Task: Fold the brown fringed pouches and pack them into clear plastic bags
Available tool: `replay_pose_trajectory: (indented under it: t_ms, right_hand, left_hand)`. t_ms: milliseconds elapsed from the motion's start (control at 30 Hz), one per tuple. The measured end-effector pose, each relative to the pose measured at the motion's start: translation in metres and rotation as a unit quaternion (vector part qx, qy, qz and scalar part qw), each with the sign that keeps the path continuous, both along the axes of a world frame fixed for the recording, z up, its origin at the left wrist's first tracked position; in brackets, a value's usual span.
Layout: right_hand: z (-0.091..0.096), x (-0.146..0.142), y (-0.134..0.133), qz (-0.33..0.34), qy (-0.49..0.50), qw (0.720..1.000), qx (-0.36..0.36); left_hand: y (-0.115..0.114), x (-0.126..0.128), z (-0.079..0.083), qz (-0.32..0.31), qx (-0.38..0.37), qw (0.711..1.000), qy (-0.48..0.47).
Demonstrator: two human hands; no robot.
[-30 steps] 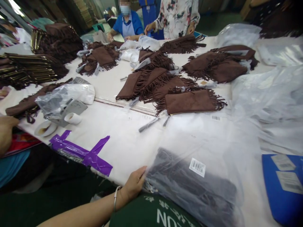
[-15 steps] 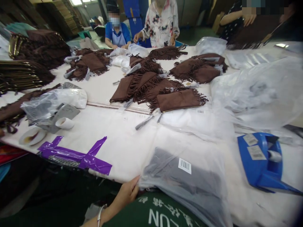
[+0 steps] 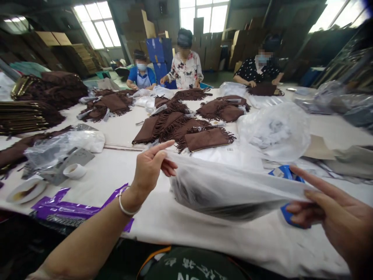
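Note:
A clear plastic bag (image 3: 227, 190) with a dark fringed item inside hangs above the white table (image 3: 116, 179), stretched between my two hands. My left hand (image 3: 151, 165), with a bracelet at the wrist, pinches the bag's left corner. At the lower right, my right hand (image 3: 326, 214) grips the other end with thumb and fingers, the index finger stretched out. A brown fringed bag (image 3: 205, 139) lies on the table just beyond the plastic bag.
More brown fringed bags (image 3: 163, 124) cover the table's middle; stacks (image 3: 29, 116) stand at the left. Purple tape (image 3: 72, 206) is stuck at the front edge, cups (image 3: 74, 170) nearby, a blue tape dispenser (image 3: 284, 173) behind the bag. Three people (image 3: 185, 66) work at the far side.
The bagged item lay flat at the table's front edge with my left hand at its corner. Now both hands hold it lifted off the table, and the camera has tilted up.

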State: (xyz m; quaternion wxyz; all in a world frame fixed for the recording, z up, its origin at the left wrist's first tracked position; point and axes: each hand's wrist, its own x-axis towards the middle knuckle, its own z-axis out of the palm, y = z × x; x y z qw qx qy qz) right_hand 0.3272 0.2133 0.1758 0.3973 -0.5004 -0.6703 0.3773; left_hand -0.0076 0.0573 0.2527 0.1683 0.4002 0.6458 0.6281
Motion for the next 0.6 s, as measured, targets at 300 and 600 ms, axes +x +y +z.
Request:
replay_pose_trajectory:
  t_ms: [300,600]
  right_hand:
    - [-0.047,0.004,-0.034,0.066,0.092,0.974,-0.197]
    - [-0.194,0.005,-0.108,0.129,-0.065,0.952,-0.271]
  left_hand:
    - [-0.067,-0.004,-0.055,-0.030,-0.077,0.990,0.116]
    - [-0.118,0.022,-0.146,-0.135,-0.368,0.920,0.025]
